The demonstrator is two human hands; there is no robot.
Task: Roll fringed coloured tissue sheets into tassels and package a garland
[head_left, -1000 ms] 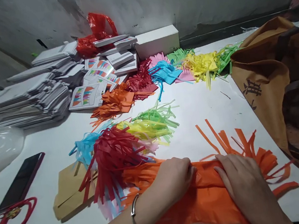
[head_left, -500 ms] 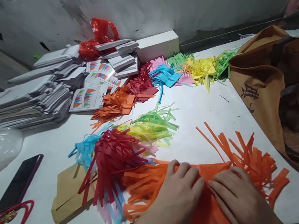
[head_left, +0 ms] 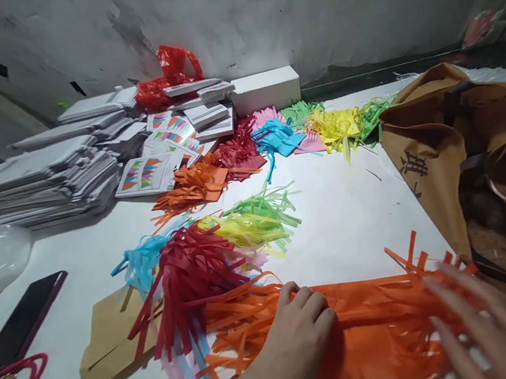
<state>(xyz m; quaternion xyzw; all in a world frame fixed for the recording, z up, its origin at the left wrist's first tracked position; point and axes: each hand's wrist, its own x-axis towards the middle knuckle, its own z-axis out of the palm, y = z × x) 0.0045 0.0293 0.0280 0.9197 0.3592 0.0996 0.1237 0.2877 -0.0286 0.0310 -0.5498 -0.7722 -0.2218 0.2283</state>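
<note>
A sheet of orange tissue paper [head_left: 376,348] with fringed ends lies unfolded on the white table, close in front of me. My left hand [head_left: 299,341], with a silver bangle at its wrist, presses on the sheet's middle with curled fingers. Over the fringe at the right end is my right hand [head_left: 486,319], blurred by motion, its fingers spread. Touching the orange paper's left fringe is a dark red tissue tassel [head_left: 194,274]. Yellow [head_left: 244,225], green [head_left: 265,206] and light blue [head_left: 144,256] fringed bundles lie around that red one.
Brown paper pieces [head_left: 109,344] and a black phone [head_left: 20,322] lie at left. Behind stand stacked white packets [head_left: 55,174], a white box [head_left: 266,88] and a red plastic bag [head_left: 164,76]. More fringed bundles [head_left: 278,135] line the back. A brown cloth bag [head_left: 424,126] occupies the right side.
My right hand has moved from the sheet's middle to its right end, and its fingers have spread. The right fringe now lies flatter. My left hand stays on the paper.
</note>
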